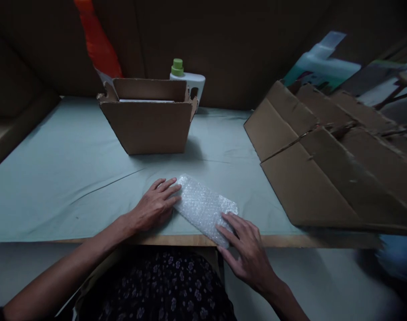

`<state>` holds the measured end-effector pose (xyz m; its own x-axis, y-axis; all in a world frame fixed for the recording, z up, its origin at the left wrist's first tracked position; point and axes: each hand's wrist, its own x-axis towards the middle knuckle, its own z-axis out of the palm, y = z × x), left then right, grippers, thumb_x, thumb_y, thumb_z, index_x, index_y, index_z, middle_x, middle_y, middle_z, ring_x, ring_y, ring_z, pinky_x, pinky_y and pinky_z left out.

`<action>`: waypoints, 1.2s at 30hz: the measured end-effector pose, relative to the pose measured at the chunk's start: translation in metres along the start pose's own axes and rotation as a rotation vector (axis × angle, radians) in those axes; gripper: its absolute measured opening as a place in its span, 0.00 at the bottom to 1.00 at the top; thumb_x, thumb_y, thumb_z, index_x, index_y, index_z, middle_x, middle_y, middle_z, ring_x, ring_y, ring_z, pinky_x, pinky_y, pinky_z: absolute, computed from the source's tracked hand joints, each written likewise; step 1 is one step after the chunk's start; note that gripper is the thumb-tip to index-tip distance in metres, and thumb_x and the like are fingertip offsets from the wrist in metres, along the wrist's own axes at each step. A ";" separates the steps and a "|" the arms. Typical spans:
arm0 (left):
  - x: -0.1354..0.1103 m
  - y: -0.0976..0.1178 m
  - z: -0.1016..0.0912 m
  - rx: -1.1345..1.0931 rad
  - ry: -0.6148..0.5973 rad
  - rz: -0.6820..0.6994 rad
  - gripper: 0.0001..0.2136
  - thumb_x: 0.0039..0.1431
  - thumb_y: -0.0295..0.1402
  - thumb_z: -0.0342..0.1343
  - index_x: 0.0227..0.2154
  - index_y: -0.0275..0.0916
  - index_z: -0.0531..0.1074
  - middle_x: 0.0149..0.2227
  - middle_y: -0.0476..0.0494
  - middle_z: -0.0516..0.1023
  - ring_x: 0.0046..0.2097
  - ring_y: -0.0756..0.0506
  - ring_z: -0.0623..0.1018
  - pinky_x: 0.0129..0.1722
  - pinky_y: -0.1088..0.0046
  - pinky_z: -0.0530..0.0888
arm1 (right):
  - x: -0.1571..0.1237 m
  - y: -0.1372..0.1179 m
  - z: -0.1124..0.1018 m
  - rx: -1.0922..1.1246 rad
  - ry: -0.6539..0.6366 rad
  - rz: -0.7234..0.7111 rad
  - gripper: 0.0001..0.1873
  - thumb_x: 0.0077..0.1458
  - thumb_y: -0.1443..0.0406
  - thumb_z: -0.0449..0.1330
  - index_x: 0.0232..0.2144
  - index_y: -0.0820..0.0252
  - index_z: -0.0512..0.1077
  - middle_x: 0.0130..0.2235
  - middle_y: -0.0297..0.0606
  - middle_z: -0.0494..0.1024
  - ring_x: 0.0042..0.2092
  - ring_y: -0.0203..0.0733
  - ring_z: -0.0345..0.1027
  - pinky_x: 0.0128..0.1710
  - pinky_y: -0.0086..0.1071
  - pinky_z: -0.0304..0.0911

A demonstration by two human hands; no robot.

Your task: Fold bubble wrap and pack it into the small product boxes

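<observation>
A flat sheet or pouch of clear bubble wrap (201, 203) lies aslant on the cloth at the table's front edge, its lower corner reaching over the wooden rim. Whether anything is inside it, I cannot tell. My left hand (156, 203) rests at its upper left end, fingers stretched out with the tips on the wrap and the thumb hidden. On the lower right end lies my right hand (241, 243), its fingers spread over the wrap and its thumb beside the lower corner.
Behind the wrap stands an open cardboard box (153, 127) holding something pale. A white bottle with a green cap (177, 67) and an orange-red bottle (101, 44) stand behind it. Divided cardboard boxes (310, 178) fill the right side, with a translucent bottle (320, 67) showing above them.
</observation>
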<state>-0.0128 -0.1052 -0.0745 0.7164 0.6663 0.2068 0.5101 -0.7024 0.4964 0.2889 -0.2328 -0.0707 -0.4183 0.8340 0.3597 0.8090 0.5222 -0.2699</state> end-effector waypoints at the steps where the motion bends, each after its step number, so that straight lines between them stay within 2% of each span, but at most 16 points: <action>1: 0.003 0.000 0.000 -0.030 0.016 -0.001 0.16 0.56 0.24 0.54 0.45 0.41 0.78 0.58 0.37 0.77 0.66 0.34 0.66 0.66 0.46 0.56 | 0.003 0.001 -0.003 0.045 0.008 -0.013 0.19 0.58 0.70 0.60 0.52 0.55 0.73 0.58 0.48 0.75 0.61 0.56 0.66 0.55 0.53 0.62; 4: 0.007 0.010 -0.012 -0.179 0.114 -0.056 0.11 0.56 0.27 0.55 0.39 0.42 0.79 0.45 0.40 0.83 0.54 0.37 0.78 0.59 0.50 0.66 | 0.016 0.004 -0.020 0.248 0.030 0.045 0.13 0.61 0.69 0.58 0.46 0.52 0.76 0.49 0.40 0.82 0.53 0.50 0.74 0.53 0.49 0.66; 6: 0.004 0.021 -0.029 -0.307 0.188 -0.185 0.10 0.58 0.31 0.55 0.40 0.42 0.79 0.39 0.43 0.83 0.41 0.41 0.80 0.47 0.60 0.74 | 0.030 0.005 -0.035 0.392 0.044 0.236 0.09 0.63 0.64 0.57 0.42 0.52 0.77 0.42 0.38 0.83 0.45 0.47 0.77 0.47 0.43 0.71; 8: 0.001 0.028 -0.047 -0.408 0.245 -0.335 0.11 0.60 0.36 0.55 0.42 0.41 0.79 0.35 0.45 0.81 0.34 0.45 0.77 0.34 0.69 0.73 | 0.049 0.006 -0.043 0.517 0.049 0.472 0.12 0.63 0.58 0.58 0.42 0.54 0.78 0.37 0.39 0.83 0.37 0.44 0.77 0.37 0.36 0.72; 9: 0.000 0.027 -0.053 -0.429 0.259 -0.399 0.13 0.60 0.39 0.56 0.45 0.41 0.78 0.33 0.46 0.79 0.32 0.46 0.75 0.31 0.72 0.71 | 0.060 0.007 -0.044 0.566 0.044 0.555 0.14 0.63 0.55 0.58 0.43 0.56 0.78 0.36 0.39 0.82 0.34 0.42 0.76 0.33 0.33 0.71; 11: 0.000 0.019 -0.061 -0.396 0.285 -0.503 0.18 0.59 0.42 0.57 0.49 0.40 0.76 0.29 0.48 0.75 0.30 0.47 0.73 0.29 0.72 0.69 | 0.080 0.012 -0.037 0.613 0.048 0.602 0.18 0.61 0.53 0.59 0.47 0.58 0.77 0.36 0.39 0.82 0.34 0.41 0.75 0.33 0.32 0.71; 14: -0.005 -0.004 -0.058 -0.266 0.361 -0.609 0.24 0.60 0.44 0.57 0.56 0.36 0.71 0.37 0.43 0.77 0.36 0.45 0.75 0.32 0.69 0.71 | 0.095 0.022 -0.015 0.517 0.053 0.499 0.20 0.61 0.54 0.59 0.51 0.57 0.74 0.45 0.42 0.81 0.45 0.46 0.76 0.43 0.39 0.73; 16: -0.017 -0.015 -0.053 -0.189 0.413 -0.594 0.25 0.62 0.44 0.55 0.58 0.35 0.67 0.47 0.36 0.77 0.44 0.41 0.77 0.33 0.68 0.73 | 0.093 0.030 -0.002 0.391 0.033 0.346 0.18 0.63 0.58 0.59 0.53 0.55 0.73 0.51 0.44 0.79 0.52 0.49 0.73 0.50 0.45 0.71; 18: -0.033 -0.019 -0.046 -0.089 0.434 -0.490 0.22 0.64 0.41 0.55 0.57 0.37 0.68 0.52 0.34 0.75 0.48 0.40 0.77 0.35 0.67 0.76 | 0.085 0.036 0.003 0.278 0.007 0.169 0.18 0.63 0.63 0.58 0.55 0.54 0.71 0.56 0.45 0.77 0.56 0.50 0.71 0.55 0.49 0.68; 20: -0.046 -0.016 -0.041 0.031 0.431 -0.338 0.17 0.64 0.37 0.55 0.54 0.39 0.70 0.52 0.35 0.74 0.51 0.39 0.76 0.42 0.62 0.77 | 0.079 0.039 0.004 0.204 -0.026 0.043 0.22 0.63 0.68 0.57 0.58 0.53 0.68 0.60 0.45 0.73 0.59 0.50 0.68 0.57 0.50 0.66; 22: -0.053 -0.010 -0.037 0.126 0.419 -0.205 0.14 0.64 0.32 0.56 0.51 0.39 0.70 0.52 0.35 0.74 0.52 0.38 0.75 0.50 0.56 0.76 | 0.081 0.038 0.005 0.155 -0.084 -0.012 0.26 0.62 0.70 0.56 0.61 0.52 0.65 0.63 0.45 0.70 0.62 0.51 0.65 0.56 0.50 0.66; 24: -0.052 -0.007 -0.033 0.176 0.377 -0.131 0.13 0.64 0.29 0.56 0.51 0.39 0.70 0.53 0.35 0.73 0.54 0.37 0.74 0.53 0.52 0.75 | 0.088 0.037 0.009 0.112 -0.144 -0.050 0.27 0.60 0.72 0.55 0.61 0.52 0.66 0.64 0.45 0.68 0.63 0.52 0.63 0.56 0.52 0.66; 28: -0.040 -0.015 -0.023 0.213 0.300 -0.123 0.16 0.62 0.30 0.56 0.53 0.39 0.68 0.56 0.32 0.71 0.57 0.34 0.72 0.54 0.49 0.74 | 0.107 0.038 0.024 0.070 -0.220 -0.117 0.19 0.62 0.72 0.55 0.53 0.54 0.73 0.60 0.44 0.75 0.61 0.53 0.67 0.54 0.52 0.66; 32: -0.039 -0.028 -0.013 0.189 0.311 -0.237 0.26 0.62 0.37 0.58 0.62 0.40 0.61 0.65 0.28 0.59 0.63 0.29 0.66 0.56 0.44 0.73 | 0.118 0.044 0.032 0.172 -0.148 -0.075 0.11 0.66 0.68 0.55 0.46 0.55 0.76 0.50 0.41 0.82 0.52 0.48 0.75 0.50 0.50 0.68; 36: -0.045 -0.029 -0.009 0.139 0.303 -0.259 0.34 0.61 0.44 0.59 0.66 0.43 0.54 0.68 0.28 0.53 0.66 0.27 0.62 0.59 0.41 0.70 | 0.128 0.038 0.024 0.257 -0.073 0.005 0.10 0.67 0.66 0.54 0.42 0.56 0.76 0.42 0.39 0.84 0.43 0.45 0.77 0.45 0.44 0.69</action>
<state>-0.0646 -0.1129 -0.0906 0.3940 0.8541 0.3394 0.7293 -0.5153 0.4501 0.2564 -0.1024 -0.0562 -0.4511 0.8424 0.2949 0.6835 0.5385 -0.4928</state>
